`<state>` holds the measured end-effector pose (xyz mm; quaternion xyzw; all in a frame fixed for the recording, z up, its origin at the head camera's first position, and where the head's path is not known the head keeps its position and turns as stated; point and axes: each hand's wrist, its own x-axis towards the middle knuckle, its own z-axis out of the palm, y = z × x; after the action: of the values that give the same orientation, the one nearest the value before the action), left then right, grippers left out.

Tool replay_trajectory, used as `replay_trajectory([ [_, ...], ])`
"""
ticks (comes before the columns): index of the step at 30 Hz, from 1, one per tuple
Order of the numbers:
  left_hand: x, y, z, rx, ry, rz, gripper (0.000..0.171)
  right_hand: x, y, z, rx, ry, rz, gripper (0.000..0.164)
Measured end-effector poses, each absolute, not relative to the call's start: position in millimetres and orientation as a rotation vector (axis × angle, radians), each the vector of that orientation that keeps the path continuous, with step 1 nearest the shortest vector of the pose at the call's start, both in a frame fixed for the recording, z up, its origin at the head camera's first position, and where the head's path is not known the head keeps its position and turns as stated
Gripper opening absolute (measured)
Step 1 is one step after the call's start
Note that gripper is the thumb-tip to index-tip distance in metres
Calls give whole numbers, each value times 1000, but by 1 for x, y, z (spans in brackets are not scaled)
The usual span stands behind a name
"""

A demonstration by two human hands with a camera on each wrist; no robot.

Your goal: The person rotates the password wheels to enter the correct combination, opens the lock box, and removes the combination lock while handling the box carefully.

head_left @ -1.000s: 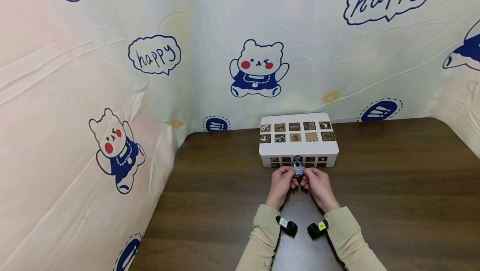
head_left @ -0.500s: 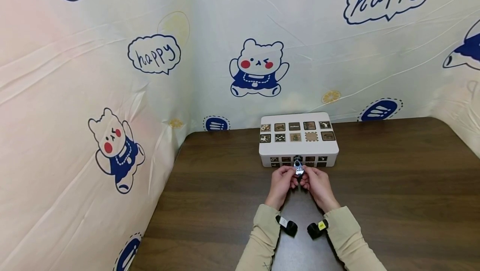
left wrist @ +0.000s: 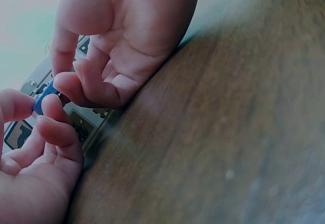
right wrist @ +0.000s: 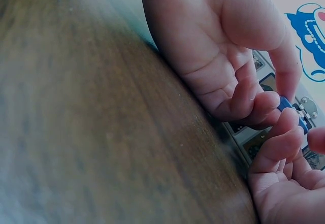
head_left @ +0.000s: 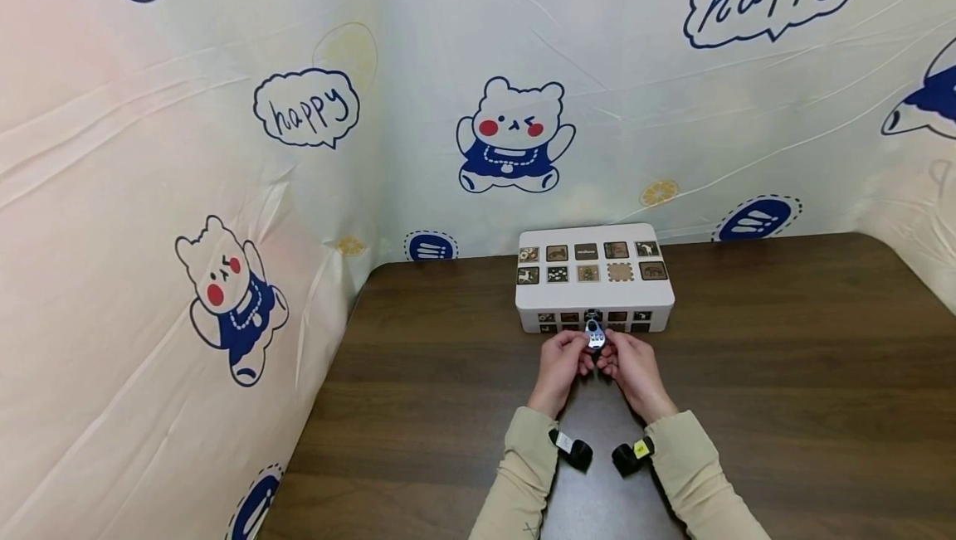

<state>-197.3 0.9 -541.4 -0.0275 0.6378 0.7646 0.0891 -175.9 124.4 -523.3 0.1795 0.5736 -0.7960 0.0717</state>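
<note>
A small blue and silver combination padlock [head_left: 595,335] stands at the front of a white box [head_left: 595,299]; its shackle is up by the box's clasp [head_left: 593,315]. My left hand [head_left: 558,366] pinches the padlock's left side between thumb and fingers. On the other side, my right hand [head_left: 633,370] has its thumb and fingers at the lock's right edge. Both wrist views show the blue lock body [left wrist: 44,98] between the fingertips, largely covered by them. Whether the shackle passes through the clasp is too small to tell.
The box's lid and front carry rows of small dark and tan picture squares. It stands at the back of a brown wooden table [head_left: 784,374]. Behind it hangs a pale curtain [head_left: 418,150] printed with bears. Black wrist cameras sit on both sleeves.
The padlock's near face has turned from mostly blue to a silvery face with dials showing. My fingers have shifted only slightly, and the box has stayed in place.
</note>
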Motion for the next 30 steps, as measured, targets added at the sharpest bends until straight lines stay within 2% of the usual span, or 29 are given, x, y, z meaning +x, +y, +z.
replay_trajectory([
  [15,-197,2,-541,-76,1918,2293,17,-176,125,-527,497,1645,-2473,17],
  [21,-192,6,-537,-149,1947,2358,17,-177,125,-529,481,1654,-2475,23],
  [30,-180,12,-531,-256,2049,2418,16,-172,126,-524,465,1696,-2486,17],
])
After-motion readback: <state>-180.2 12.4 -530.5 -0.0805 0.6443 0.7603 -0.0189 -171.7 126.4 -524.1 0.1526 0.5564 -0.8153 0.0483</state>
